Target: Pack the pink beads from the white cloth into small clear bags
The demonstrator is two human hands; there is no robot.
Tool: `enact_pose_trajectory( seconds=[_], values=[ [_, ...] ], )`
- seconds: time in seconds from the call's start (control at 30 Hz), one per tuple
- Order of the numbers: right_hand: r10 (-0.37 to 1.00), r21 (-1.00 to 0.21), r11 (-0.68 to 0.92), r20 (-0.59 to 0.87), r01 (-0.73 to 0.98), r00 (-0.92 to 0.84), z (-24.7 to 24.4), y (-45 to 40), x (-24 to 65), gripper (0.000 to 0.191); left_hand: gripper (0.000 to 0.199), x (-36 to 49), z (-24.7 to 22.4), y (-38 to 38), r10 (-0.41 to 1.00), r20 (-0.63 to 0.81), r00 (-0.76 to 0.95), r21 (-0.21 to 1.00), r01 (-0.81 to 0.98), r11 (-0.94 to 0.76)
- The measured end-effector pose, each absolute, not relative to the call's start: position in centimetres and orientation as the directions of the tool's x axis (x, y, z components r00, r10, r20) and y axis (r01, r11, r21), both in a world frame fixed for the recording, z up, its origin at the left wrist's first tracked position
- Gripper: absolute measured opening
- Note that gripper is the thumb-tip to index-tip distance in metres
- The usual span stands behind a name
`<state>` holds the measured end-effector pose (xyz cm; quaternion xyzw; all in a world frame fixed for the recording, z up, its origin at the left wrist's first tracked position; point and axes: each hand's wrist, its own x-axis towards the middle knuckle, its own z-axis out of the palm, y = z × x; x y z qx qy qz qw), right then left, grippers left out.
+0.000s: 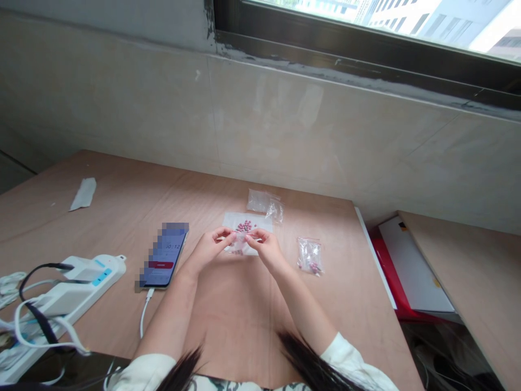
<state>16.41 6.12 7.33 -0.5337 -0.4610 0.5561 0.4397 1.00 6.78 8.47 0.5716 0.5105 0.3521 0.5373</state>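
Note:
Between both hands is a small clear zip bag point(239, 244) with a reddish top edge and several pink pieces low in it. My left hand point(212, 245) pinches the bag's left upper corner. The right upper corner is pinched by my right hand point(262, 244). Behind and partly under the bag lies a white sheet point(264, 222), bearing a pile of small pink beads point(245, 226). Flat clear bags point(260, 201) rest just beyond the sheet. Right of my right hand lies another clear bag point(310, 255) with a few pink beads at its bottom.
A phone point(166, 255) with a white cable lies left of my left forearm. A white power strip point(87, 282) with plugs and cords fills the table's lower left. A white scrap point(83, 194) lies at the back left. The table point(228, 331) meets a wall behind.

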Motion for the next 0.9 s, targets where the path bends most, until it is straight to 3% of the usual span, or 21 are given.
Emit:
enact_pose_trajectory(
  seconds=[0.23, 0.5, 0.7, 0.9],
  values=[
    [0.991, -0.991, -0.135, -0.135, 0.008, -0.021, 7.3, 5.9, 16.1, 0.011, 0.023, 1.5, 8.2, 6.4, 0.961, -0.097, 0.259, 0.963, 0.267, 0.025],
    [0.971, -0.966, -0.239, -0.236, -0.094, -0.051, 7.8, 6.0, 16.6, 0.018, 0.024, 2.2, 8.6, 6.4, 0.941, -0.085, 0.326, 0.951, 0.309, -0.021],
    [0.968, -0.954, -0.249, -0.248, -0.168, -0.026, 8.7, 6.2, 18.3, 0.019, 0.025, 1.8, 9.2, 7.0, 0.946, -0.167, 0.277, 0.951, 0.298, 0.081],
    [0.966, -0.958, -0.244, -0.254, -0.151, 0.054, 7.9, 6.3, 18.3, 0.024, 0.024, 2.0, 8.4, 7.1, 0.961, -0.139, 0.239, 0.954, 0.293, 0.065]
  ],
)
